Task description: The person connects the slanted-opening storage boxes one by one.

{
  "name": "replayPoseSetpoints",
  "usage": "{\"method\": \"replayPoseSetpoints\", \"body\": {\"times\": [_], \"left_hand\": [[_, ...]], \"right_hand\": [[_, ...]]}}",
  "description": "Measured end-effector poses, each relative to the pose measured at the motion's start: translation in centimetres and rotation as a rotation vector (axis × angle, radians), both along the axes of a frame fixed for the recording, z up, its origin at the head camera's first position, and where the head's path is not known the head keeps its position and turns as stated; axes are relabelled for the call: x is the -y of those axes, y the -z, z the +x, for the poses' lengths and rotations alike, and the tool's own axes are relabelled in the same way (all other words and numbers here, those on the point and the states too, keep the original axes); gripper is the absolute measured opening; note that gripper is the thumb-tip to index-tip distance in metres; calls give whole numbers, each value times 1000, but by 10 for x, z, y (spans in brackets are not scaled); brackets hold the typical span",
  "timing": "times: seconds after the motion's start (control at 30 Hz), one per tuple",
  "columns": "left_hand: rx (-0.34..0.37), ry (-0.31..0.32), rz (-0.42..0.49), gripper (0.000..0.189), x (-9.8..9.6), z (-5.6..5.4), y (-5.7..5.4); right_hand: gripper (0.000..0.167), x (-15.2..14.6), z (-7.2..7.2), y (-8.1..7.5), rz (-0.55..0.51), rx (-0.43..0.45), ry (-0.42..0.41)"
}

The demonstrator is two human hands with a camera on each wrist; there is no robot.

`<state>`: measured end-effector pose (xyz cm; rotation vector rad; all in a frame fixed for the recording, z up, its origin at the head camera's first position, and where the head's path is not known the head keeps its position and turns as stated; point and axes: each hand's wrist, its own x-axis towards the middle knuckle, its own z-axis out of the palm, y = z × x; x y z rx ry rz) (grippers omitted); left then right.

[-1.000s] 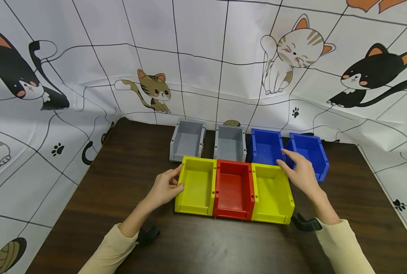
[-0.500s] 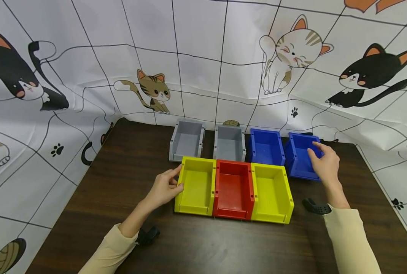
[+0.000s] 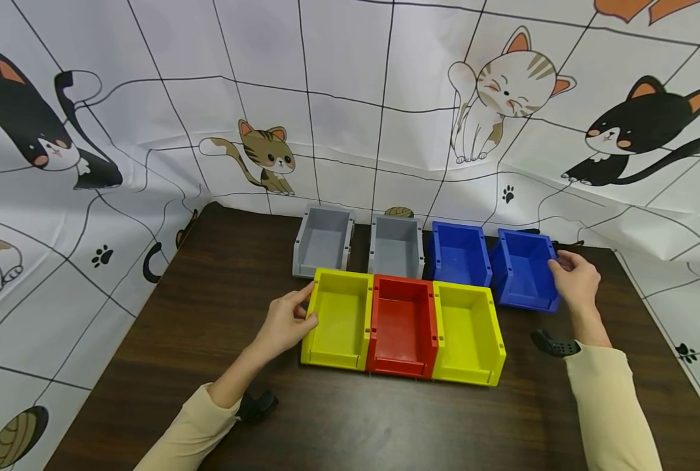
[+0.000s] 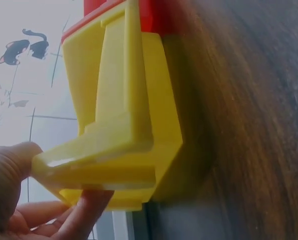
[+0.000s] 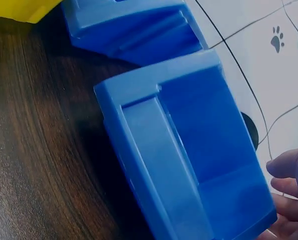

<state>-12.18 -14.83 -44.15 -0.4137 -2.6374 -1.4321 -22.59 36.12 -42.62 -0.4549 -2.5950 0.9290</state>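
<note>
Right hand (image 3: 576,284) farther right, grip unclear, by two blue bins (image 3: 525,275); left hand (image 3: 282,322) around one of two yellows (image 3: 339,320).

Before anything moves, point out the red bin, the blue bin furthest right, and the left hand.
Red bin (image 3: 403,327), head view: inside floor.
Blue bin furthest right (image 3: 526,276), head view: inside floor.
Left hand (image 3: 282,322), head view: middle of the hand.

The head view is bright and mostly sharp, with diffuse glare on the near worktop (image 3: 364,425). Both wrist views look hazier: the left washes out the wall covering (image 4: 54,95), while in the right, dark shadow borders the blue bin (image 5: 188,145).
</note>
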Motion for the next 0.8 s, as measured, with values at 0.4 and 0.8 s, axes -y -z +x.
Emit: {"method": "replayPoseSetpoints", "body": {"times": [0.4,0.8], "left_hand": [[-4,-70,-26,57,16,0,2],[-29,-113,-52,54,38,2,2]], "right_hand": [[42,-7,-5,7,-81,130,23],[41,-7,-8,5,-76,172,51]]}}
